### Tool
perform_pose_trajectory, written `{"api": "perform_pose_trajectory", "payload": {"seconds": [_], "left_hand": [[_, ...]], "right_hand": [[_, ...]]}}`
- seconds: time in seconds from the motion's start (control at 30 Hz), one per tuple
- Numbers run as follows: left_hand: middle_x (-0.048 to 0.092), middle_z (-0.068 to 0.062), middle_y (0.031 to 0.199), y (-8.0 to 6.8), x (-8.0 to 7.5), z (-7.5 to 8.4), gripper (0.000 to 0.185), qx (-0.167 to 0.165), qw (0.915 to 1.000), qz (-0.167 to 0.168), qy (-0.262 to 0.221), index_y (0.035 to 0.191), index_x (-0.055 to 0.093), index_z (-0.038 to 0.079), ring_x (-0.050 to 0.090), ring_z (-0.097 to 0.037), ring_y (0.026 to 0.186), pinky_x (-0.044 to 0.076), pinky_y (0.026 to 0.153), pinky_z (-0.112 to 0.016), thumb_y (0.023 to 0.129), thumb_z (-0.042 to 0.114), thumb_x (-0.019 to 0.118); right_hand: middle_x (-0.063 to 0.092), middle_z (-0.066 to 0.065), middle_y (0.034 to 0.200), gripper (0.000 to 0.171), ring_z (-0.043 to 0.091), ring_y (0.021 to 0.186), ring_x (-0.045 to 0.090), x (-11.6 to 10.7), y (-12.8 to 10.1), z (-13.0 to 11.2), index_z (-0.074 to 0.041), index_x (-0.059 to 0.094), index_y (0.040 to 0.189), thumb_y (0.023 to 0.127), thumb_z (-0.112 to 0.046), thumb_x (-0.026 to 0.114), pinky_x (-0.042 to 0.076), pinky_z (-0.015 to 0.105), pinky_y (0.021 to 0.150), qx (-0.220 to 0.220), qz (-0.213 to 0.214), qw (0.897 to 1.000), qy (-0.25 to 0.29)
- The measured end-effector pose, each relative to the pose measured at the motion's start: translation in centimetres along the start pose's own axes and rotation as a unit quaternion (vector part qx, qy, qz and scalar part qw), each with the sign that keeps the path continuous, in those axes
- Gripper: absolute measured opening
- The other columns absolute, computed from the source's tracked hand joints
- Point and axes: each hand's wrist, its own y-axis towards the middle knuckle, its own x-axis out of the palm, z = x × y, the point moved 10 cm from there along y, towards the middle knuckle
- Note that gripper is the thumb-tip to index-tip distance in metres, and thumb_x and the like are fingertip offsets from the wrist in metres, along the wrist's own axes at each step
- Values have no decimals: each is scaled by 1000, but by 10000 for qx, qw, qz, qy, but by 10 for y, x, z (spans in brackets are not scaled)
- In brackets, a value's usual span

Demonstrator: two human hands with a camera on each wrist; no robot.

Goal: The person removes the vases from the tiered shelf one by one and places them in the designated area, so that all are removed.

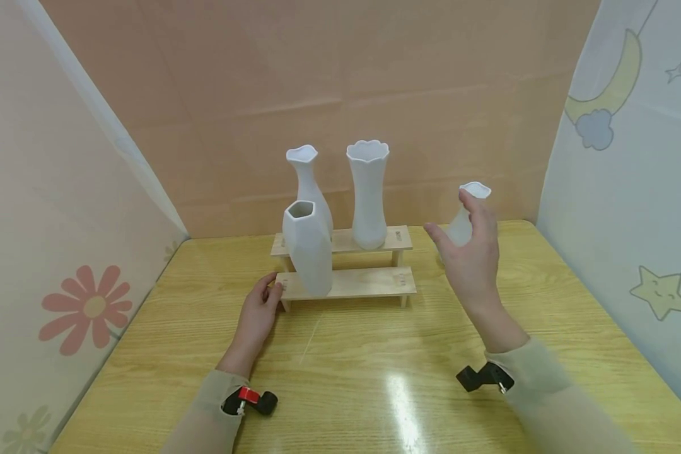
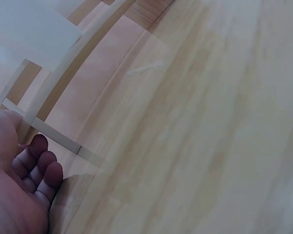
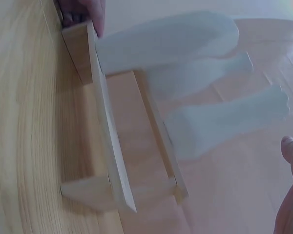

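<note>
Status: left hand (image 1: 261, 301) gripping, right hand (image 1: 471, 261) spread

Your left hand clamps the left end of the near shelf (image 1: 369, 283) on the wooden stand (image 1: 397, 258), thumb uppermost, fingers curled about the end. Your right hand is right of the stand and clear of it; thumb and fingers stand wide apart in a C-shape. A flared vase (image 1: 461, 228) is just beyond that hand, partly hidden by it; you cannot tell whether they touch. At left on the near shelf stands a faceted vase (image 1: 309, 249). The far shelf (image 1: 342, 239) bears a narrow-necked vase (image 1: 311, 184) at left and a scalloped vase (image 1: 369, 195) farther right. Dark markings (image 1: 401, 279) at the shelf ends are too small to read.
</note>
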Motion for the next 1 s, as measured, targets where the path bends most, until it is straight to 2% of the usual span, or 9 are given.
{"api": "perform_pose_trajectory", "payload": {"seconds": [0.1,0.3,0.5,0.6,0.67,0.8,0.9,1.0], "left_hand": [[52,-7,87,0,1,0,55,0,10000,-10,-39,152,45,15,46,-22,74,39,62,-32,106,47,48],[52,-7,86,-1,2,-1,54,-5,9999,-11,-111,152,45,15,46,-22,73,39,61,-31,106,46,48],[53,-7,88,0,1,-2,56,15,10000,-1,-73,152,44,15,46,-21,74,39,61,-31,106,47,48],[54,-7,89,0,0,-3,55,-24,10000,-8,-75,152,44,16,46,-21,75,39,61,-31,106,47,48],[55,-7,89,0,0,-3,55,-43,10000,-10,-59,152,44,16,47,-21,75,40,62,-32,106,46,48],[57,-8,91,-1,0,-3,54,-54,10000,9,-16,152,45,16,49,-22,77,40,63,-33,107,46,48],[59,-8,94,-1,0,-1,53,-49,10000,16,-25,152,45,16,51,-22,80,42,66,-34,107,45,48],[59,-8,94,-1,1,-1,53,-65,10000,6,-67,151,45,15,52,-22,81,42,67,-34,107,44,48]], "right_hand": [[47,-7,143,74,13,132,41,13,-7,-14,-29,46,150,86,-30,84,32,36,111,-194,-164,9995,203],[49,-9,138,75,14,128,45,39,-19,-38,-29,47,149,84,-26,85,36,39,109,-234,-578,9964,582],[50,6,140,75,26,128,47,59,-31,-84,-10,46,149,84,-9,83,38,47,108,-266,-1074,9877,1105],[50,10,140,74,27,129,47,72,-36,-96,-7,45,149,85,-9,83,39,47,108,-173,-1382,9834,1160],[49,8,141,75,26,129,47,85,-39,-95,-10,44,150,85,-13,83,39,45,108,-88,-1600,9802,1167],[47,-4,143,79,20,129,48,110,-44,-88,-25,42,152,85,-26,84,41,41,107,27,-1972,9720,1275],[46,-12,143,80,16,129,48,123,-46,-89,-35,41,152,84,-35,84,41,36,106,23,-2156,9665,1394],[45,-15,144,80,13,131,46,133,-47,-92,-40,40,152,84,-41,83,41,34,106,31,-2300,9614,1512]]}}
